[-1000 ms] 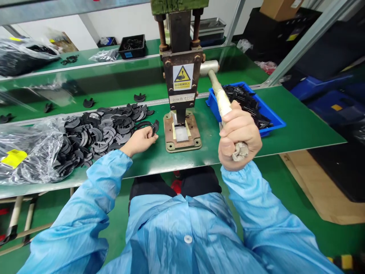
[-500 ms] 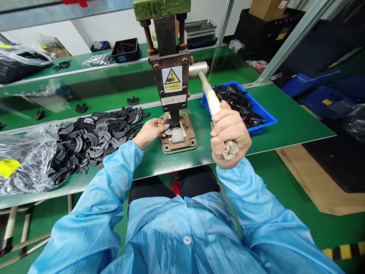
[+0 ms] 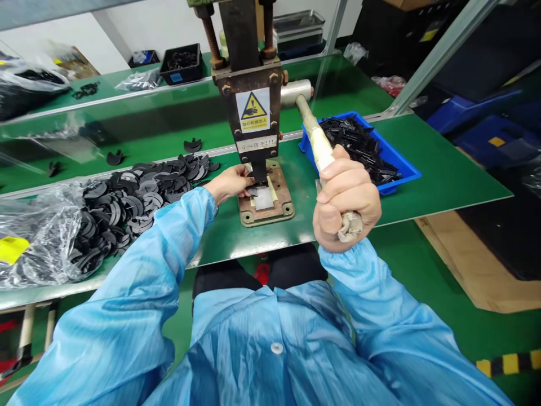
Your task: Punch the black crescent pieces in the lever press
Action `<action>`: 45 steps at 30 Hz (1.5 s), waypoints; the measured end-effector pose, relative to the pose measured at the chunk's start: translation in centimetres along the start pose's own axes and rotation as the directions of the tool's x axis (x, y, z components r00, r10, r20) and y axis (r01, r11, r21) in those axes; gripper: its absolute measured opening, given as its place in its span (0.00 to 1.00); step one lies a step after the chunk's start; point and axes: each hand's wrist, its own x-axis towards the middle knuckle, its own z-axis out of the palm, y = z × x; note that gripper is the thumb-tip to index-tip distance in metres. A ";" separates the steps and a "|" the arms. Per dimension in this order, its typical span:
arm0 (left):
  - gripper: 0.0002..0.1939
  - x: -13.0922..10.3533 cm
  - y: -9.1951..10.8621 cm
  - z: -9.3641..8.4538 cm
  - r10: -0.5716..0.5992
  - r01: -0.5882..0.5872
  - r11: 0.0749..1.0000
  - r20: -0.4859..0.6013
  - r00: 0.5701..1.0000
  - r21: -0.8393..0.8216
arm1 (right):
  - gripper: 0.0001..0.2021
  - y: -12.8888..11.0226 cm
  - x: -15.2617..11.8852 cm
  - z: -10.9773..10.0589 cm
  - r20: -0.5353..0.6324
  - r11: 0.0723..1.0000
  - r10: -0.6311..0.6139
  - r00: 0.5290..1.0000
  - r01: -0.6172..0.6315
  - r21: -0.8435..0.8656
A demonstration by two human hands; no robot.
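My left hand (image 3: 233,183) pinches a small black curved piece (image 3: 252,191) at the left side of the press base (image 3: 267,214), just under the ram. Part of the piece is hidden by my fingers. My right hand (image 3: 347,200) is wrapped round the taped end of the lever (image 3: 316,138), which comes out of the right side of the hand press (image 3: 249,84). A pale plate (image 3: 264,198) lies on the base below the ram. Many black curved pieces (image 3: 135,203) are heaped on the green table to the left of my left hand.
A blue tray (image 3: 412,176) of black parts stands right of the press, behind my right hand. A clear plastic bag (image 3: 42,242) lies at the left. Farther back are a black bin (image 3: 181,63) and metal trays (image 3: 298,28). A slanted metal post (image 3: 439,59) rises at the right.
The view has shifted slightly. My left hand has brought the black piece a little further in under the ram, turning it flatter. My right hand still grips the lever.
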 end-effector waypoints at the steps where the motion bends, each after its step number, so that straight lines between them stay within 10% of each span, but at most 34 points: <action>1: 0.16 -0.1 0.1 0.2 -0.009 0.009 1.000 -0.003 1.000 0.001 | 0.14 0.0 0.0 0.1 -0.010 1.000 0.006 1.000 -0.006 0.002; 16: 0.11 -3.1 0.0 1.5 0.030 -0.042 0.984 -0.071 0.997 -0.174 | 0.13 -0.2 0.2 -1.1 0.117 0.998 0.008 0.993 -0.001 -0.060; 21: 0.10 -3.9 -1.1 -5.4 0.189 -0.191 0.970 -0.027 0.982 -0.149 | 0.14 -0.2 0.3 -1.0 0.105 0.998 0.012 0.994 -0.005 -0.068; 24: 0.15 -3.6 -2.8 -11.1 0.300 -0.260 0.947 -0.231 0.926 0.187 | 0.15 0.1 0.3 -0.6 0.060 0.999 -0.004 0.998 0.006 -0.035; 27: 0.18 -3.4 -4.7 -14.1 0.315 -0.170 0.814 -0.176 0.933 0.556 | 0.16 0.4 0.2 -0.2 0.021 1.000 -0.014 1.000 0.014 -0.009; 35: 0.24 -2.2 -6.5 -9.1 0.281 -0.152 0.345 0.052 0.958 0.926 | 0.17 0.7 0.2 -0.4 0.025 0.999 -0.024 0.999 0.025 -0.023; 45: 0.18 -2.7 -5.8 -8.3 0.316 -0.194 0.501 0.030 0.948 0.843 | 0.18 0.7 0.1 -0.3 0.013 0.999 -0.023 1.000 0.024 -0.038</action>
